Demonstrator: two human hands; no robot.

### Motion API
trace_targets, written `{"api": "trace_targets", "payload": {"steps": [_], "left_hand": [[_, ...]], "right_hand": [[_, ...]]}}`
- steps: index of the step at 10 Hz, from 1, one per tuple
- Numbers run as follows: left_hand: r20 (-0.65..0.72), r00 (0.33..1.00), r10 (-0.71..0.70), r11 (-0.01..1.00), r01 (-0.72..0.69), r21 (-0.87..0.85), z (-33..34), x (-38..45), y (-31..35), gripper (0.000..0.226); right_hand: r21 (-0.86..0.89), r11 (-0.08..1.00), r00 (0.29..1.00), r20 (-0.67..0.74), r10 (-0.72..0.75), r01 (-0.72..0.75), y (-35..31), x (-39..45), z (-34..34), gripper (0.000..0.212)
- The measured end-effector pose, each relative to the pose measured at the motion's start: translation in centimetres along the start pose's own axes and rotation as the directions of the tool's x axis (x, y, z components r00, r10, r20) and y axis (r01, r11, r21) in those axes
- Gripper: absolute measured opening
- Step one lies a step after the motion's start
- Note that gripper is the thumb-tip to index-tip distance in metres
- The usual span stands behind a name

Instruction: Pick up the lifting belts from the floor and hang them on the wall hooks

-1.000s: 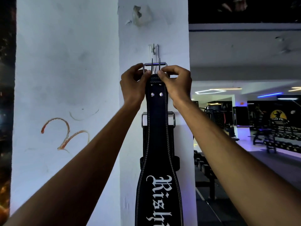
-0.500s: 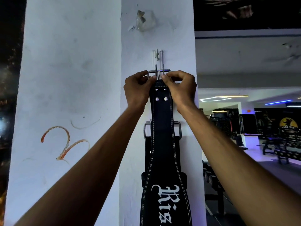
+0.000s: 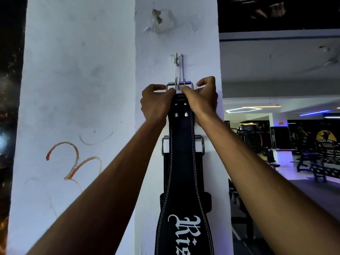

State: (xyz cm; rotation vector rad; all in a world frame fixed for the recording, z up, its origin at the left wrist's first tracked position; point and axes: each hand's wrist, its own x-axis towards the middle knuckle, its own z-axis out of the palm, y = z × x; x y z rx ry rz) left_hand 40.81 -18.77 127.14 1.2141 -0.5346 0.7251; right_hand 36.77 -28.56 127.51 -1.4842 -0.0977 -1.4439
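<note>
The left hand (image 3: 156, 103) is raised against a white pillar (image 3: 79, 89), its fingers pinched on the left end of a metal buckle (image 3: 179, 85) at the top of a black lifting belt (image 3: 183, 162); the right hand (image 3: 201, 100) pinches the buckle's right end in the same way, thumb pressed on the belt's top edge. The buckle sits level at the lower prong of a white wall hook (image 3: 177, 70) fixed to the pillar; whether it has caught on the prong cannot be told. The belt hangs straight down the pillar, white stitching along its edges and white Gothic lettering low on its widest part; behind it a second belt (image 3: 166, 162) hangs, its own buckle showing on both sides.
</note>
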Motion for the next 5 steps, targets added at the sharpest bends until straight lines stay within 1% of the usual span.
{"api": "trace_targets", "payload": {"steps": [1, 3, 4, 5], "left_hand": [[0.027, 1.000, -0.009, 1.000, 0.009, -0.004, -0.3, -0.2, 0.3, 0.034], [0.096, 0.995, 0.034, 0.999, -0.030, -0.038, -1.9, -1.7, -1.2, 0.045], [0.116, 0.992, 0.049, 0.999, -0.049, -0.008, -3.2, -3.0, -2.1, 0.042], [0.164, 0.984, 0.067, 0.997, -0.074, 0.038, -4.8, -4.4, -2.8, 0.031]], "right_hand": [[-0.006, 1.000, 1.000, 0.017, 0.018, -0.018, -0.4, -0.4, 0.2, 0.039], [0.071, 0.995, 0.997, -0.004, -0.073, 0.073, 1.1, -2.9, -0.3, 0.033], [0.059, 0.979, 0.981, -0.043, -0.191, 0.193, 2.0, -4.7, -1.2, 0.031], [-0.009, 0.970, 0.968, -0.060, -0.243, 0.243, 2.8, -6.6, -2.5, 0.026]]}}
